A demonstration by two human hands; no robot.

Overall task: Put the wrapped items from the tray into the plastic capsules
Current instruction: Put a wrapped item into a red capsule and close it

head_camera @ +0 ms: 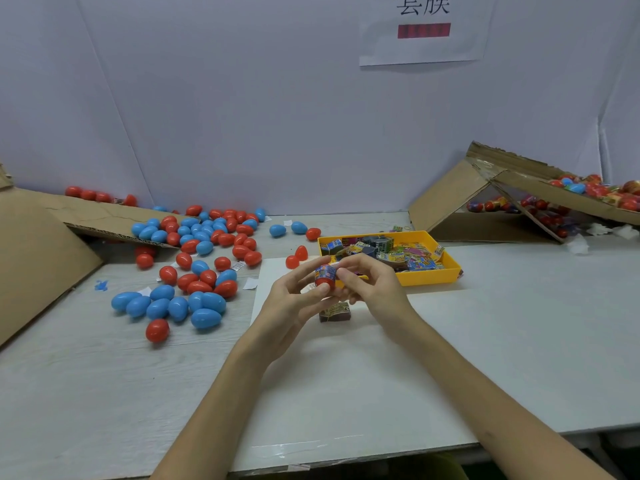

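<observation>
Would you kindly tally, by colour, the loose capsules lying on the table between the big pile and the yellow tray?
Blue capsules: 2
Red capsules: 3 (the two nearer ones may be only halves)
Total: 5

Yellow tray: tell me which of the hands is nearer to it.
Right. The right hand sits at the near-left corner of the yellow tray, overlapping its rim in view; the left hand is farther left, across the red capsule both pinch.
</observation>
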